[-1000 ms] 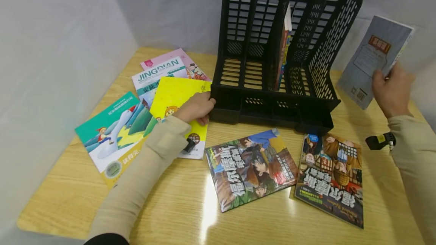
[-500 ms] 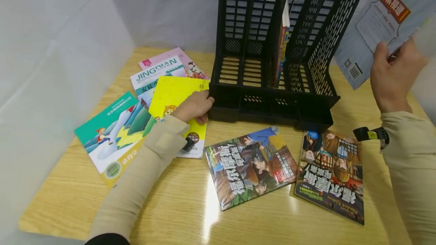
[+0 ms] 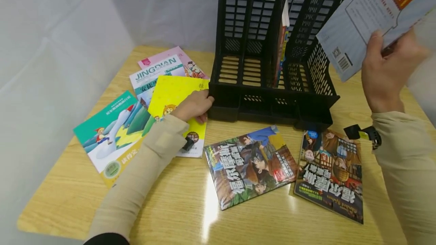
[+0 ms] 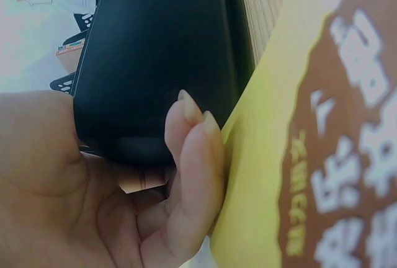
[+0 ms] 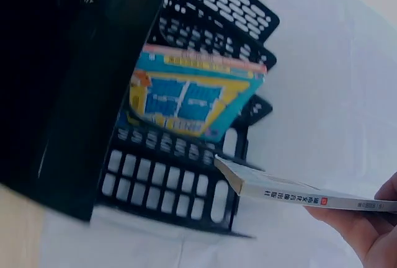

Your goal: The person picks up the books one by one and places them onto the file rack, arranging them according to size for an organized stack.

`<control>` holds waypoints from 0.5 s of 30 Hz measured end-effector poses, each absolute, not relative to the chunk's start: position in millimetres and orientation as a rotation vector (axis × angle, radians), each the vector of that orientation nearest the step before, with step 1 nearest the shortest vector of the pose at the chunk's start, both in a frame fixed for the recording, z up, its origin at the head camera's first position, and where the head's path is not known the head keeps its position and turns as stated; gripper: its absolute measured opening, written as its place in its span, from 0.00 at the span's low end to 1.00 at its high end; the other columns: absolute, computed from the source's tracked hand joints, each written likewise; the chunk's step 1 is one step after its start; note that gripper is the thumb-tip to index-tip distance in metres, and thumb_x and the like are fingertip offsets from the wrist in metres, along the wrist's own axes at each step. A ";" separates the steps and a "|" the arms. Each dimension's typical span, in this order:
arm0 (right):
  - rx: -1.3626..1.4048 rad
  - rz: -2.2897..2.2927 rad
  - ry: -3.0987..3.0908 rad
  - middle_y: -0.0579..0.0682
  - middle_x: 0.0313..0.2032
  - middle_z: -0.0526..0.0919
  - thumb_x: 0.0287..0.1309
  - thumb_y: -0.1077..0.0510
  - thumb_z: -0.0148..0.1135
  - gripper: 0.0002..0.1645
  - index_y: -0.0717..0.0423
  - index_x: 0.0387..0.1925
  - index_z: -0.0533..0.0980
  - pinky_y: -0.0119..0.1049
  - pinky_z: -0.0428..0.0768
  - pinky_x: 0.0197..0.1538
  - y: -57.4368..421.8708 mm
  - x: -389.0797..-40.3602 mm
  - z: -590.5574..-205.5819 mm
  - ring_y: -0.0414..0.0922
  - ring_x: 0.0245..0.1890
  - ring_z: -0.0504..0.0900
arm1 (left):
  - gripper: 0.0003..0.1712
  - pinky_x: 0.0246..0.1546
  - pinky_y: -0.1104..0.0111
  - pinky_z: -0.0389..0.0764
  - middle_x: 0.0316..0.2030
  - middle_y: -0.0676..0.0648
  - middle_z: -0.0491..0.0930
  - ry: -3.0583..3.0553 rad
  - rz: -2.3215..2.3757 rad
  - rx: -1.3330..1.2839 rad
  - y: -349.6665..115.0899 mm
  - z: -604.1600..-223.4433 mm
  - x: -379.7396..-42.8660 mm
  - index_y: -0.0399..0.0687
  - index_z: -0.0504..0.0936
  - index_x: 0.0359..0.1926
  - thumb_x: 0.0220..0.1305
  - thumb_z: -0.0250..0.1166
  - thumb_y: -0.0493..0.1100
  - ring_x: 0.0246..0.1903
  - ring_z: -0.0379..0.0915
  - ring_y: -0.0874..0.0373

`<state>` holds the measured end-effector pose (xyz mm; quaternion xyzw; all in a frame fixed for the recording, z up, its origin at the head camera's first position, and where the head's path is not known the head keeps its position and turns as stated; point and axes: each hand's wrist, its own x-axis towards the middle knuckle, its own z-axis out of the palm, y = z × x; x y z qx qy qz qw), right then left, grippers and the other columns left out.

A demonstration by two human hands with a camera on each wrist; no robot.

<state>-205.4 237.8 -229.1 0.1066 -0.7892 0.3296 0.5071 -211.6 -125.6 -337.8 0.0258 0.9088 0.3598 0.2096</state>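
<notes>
My right hand (image 3: 391, 71) holds a thin pale blue-grey book (image 3: 364, 18) by its edge, thumb on the back cover, in the air at the rack's right side. Its white spine (image 5: 310, 198) shows in the right wrist view. The black plastic file rack (image 3: 223, 105) stands at the back of the table, divided into upright slots. My left hand (image 3: 194, 106) grips the rack's front left corner; in the left wrist view its fingers (image 4: 198, 169) curl round that corner, above a yellow book (image 3: 177, 93). Colourful books (image 5: 186, 97) stand upright in a middle slot.
Left of the rack lie a green-and-yellow goose book (image 3: 116, 135), a white JINGDIAN book (image 3: 156, 72) and a pink book (image 3: 190, 63), partly overlapping. Two dark illustrated books (image 3: 252, 165) lie in front. White cloth (image 3: 163, 14) hangs behind the table.
My right hand has lifted the blue-grey book from low beside the rack, then brought it left, so it now overlaps the rack's right side in view. The left hand stays at the corner.
</notes>
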 end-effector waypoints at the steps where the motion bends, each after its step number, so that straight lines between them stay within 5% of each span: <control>1: 0.273 0.815 -1.911 0.43 0.51 0.83 0.67 0.61 0.49 0.19 0.51 0.57 0.75 0.24 0.77 0.49 234.2 -206.8 -229.6 0.33 0.47 0.82 | 0.26 0.21 0.66 0.82 0.21 0.40 0.77 2.526 1.002 0.071 -125.8 -338.2 -211.6 0.36 0.63 0.64 0.75 0.43 0.49 0.17 0.78 0.51; 12: 0.312 0.857 -2.075 0.53 0.48 0.84 0.64 0.60 0.54 0.18 0.58 0.54 0.78 0.23 0.79 0.45 197.6 -232.6 -253.1 0.46 0.45 0.84 | 0.20 0.21 0.64 0.83 0.21 0.40 0.76 2.517 1.044 0.061 -125.2 -338.2 -212.4 0.38 0.69 0.55 0.74 0.44 0.48 0.16 0.77 0.51; 15: 0.318 0.842 -2.146 0.54 0.51 0.82 0.66 0.58 0.52 0.20 0.59 0.56 0.76 0.32 0.81 0.47 188.8 -242.5 -256.5 0.45 0.47 0.82 | 0.20 0.21 0.65 0.82 0.21 0.40 0.76 2.515 1.040 0.055 -125.4 -337.5 -212.3 0.39 0.69 0.56 0.74 0.44 0.48 0.16 0.77 0.51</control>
